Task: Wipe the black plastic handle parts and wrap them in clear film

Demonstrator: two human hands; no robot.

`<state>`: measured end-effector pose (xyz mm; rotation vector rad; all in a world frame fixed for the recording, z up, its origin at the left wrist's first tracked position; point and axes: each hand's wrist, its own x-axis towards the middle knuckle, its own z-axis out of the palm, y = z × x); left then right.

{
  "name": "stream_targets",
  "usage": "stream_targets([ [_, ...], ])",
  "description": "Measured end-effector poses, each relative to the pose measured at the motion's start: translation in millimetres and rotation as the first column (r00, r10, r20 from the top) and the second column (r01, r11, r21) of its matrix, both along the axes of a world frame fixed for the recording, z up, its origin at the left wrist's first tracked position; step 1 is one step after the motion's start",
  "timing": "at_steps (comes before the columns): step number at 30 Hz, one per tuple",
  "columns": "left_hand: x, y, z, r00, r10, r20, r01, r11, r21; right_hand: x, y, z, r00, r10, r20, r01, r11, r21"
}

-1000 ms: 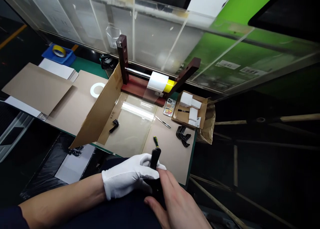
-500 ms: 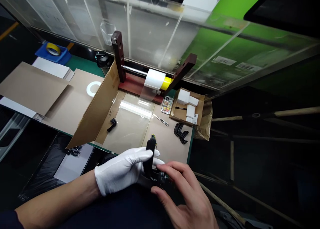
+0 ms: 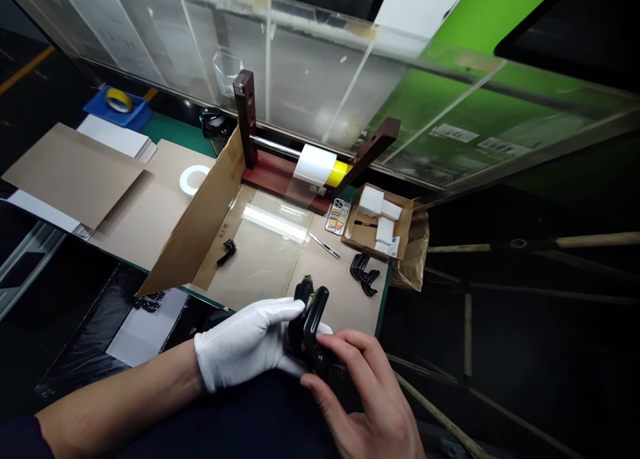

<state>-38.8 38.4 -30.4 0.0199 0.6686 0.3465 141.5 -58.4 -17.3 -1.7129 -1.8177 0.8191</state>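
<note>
Grip of left hand (image 3: 243,344), likely plastic part (image 3: 314,322), near mat edge (image 3: 379,315)

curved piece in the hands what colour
Glossy black curved piece, in the white-gloved left hand; best in head view

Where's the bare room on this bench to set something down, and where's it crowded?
The clear sheet has room right of the lone black L-shaped part. The tan sheet has a patch between the gloved left hand and the stacked black parts. Crowded: the cardboard tray with white foam blocks, beside the phone case.
</note>
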Motion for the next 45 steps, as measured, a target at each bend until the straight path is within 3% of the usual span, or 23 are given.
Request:
stream_targets([
  [3,-2.5,-0.6,-2.1,1.0,0.001,0.003,-0.001,1.0,0.015,7.9,1.1,4.7,0.991,-0.131,0.011,0.131,0.991,0.04],
  [7,-4.1,1.2,-4.0,0.996,-0.011,0.086,0.015,0.999,-0.04,26.4,4.3,12.2,0.886,-0.464,0.029,0.458,0.882,0.107],
  [9,-3.0,1.7,-4.2,0.996,-0.015,0.091,0.021,0.998,-0.056,27.5,5.9,12.0,0.91,-0.414,0.012,0.413,0.909,0.06],
  [12,1.2,1.3,-3.8,1.0,-0.007,0.029,0.009,0.999,-0.049,14.0,8.7,5.4,0.989,-0.147,-0.021,0.145,0.985,-0.097],
  [15,6.4,1.1,-5.9,0.999,0.006,-0.054,-0.009,0.998,-0.057,-2.7,12.3,-2.0,0.999,0.028,-0.045,-0.034,0.989,-0.147],
  [18,10.9,2.9,-17.1,0.998,-0.009,-0.06,0.004,0.997,-0.081,-1.6,14.7,-10.0,0.999,0.019,-0.043,-0.023,0.995,-0.099],
  [20,13.7,5.3,-33.1,0.997,-0.022,-0.07,0.015,0.995,-0.094,14.3,15.0,-28.1,0.995,-0.094,-0.038,0.091,0.993,-0.075],
  [22,16.8,8.7,-58.3,0.996,-0.017,-0.089,0.007,0.993,-0.114,40.5,14.1,-68.2,0.97,-0.245,0.005,0.244,0.966,-0.088],
  [24,20.8,12.9,-93.3,0.996,-0.009,-0.09,-0.004,0.99,-0.141,71.2,11.6,-131.9,0.94,-0.331,0.082,0.339,0.934,-0.113],
  [28,32.1,21.5,-178.2,0.998,-0.026,-0.061,0.014,0.982,-0.186,122.4,2.1,-284.2,0.951,-0.261,0.166,0.282,0.952,-0.119],
  [30,38.6,22.6,-214.7,0.998,-0.042,-0.047,0.034,0.987,-0.159,137.2,-3.1,-343.3,0.958,-0.232,0.166,0.25,0.963,-0.099],
  [32,44.6,17.5,-240.5,0.999,-0.048,-0.021,0.046,0.995,-0.089,145.1,-8.7,-382.2,0.957,-0.232,0.171,0.246,0.967,-0.067],
  [34,48.7,3.9,-255.3,0.999,-0.049,-0.007,0.049,0.999,-0.001,147.5,-16.5,-402.7,0.955,-0.233,0.183,0.243,0.969,-0.034],
  [37,48.6,-29.9,-263.7,0.995,-0.066,-0.069,0.073,0.991,0.11,145.2,-34.8,-405.0,0.959,-0.194,0.205,0.201,0.98,-0.013],
  [39,43.0,-56.4,-265.5,0.99,-0.083,-0.115,0.098,0.985,0.139,143.9,-47.3,-391.2,0.956,-0.191,0.221,0.202,0.979,-0.031],
  [41,33.5,-82.0,-267.9,0.982,-0.105,-0.155,0.131,0.977,0.166,147.3,-51.1,-369.5,0.942,-0.27,0.2,0.283,0.959,-0.034],
  [43,22.7,-104.4,-273.5,0.961,-0.158,-0.226,0.209,0.951,0.226,159.2,-37.0,-345.3,0.898,-0.407,0.168,0.41,0.912,0.024],
  [45,13.9,-121.9,-282.7,0.901,-0.23,-0.367,0.363,0.863,0.351,181.5,0.1,-323.2,0.834,-0.526,0.168,0.511,0.85,0.125],
])
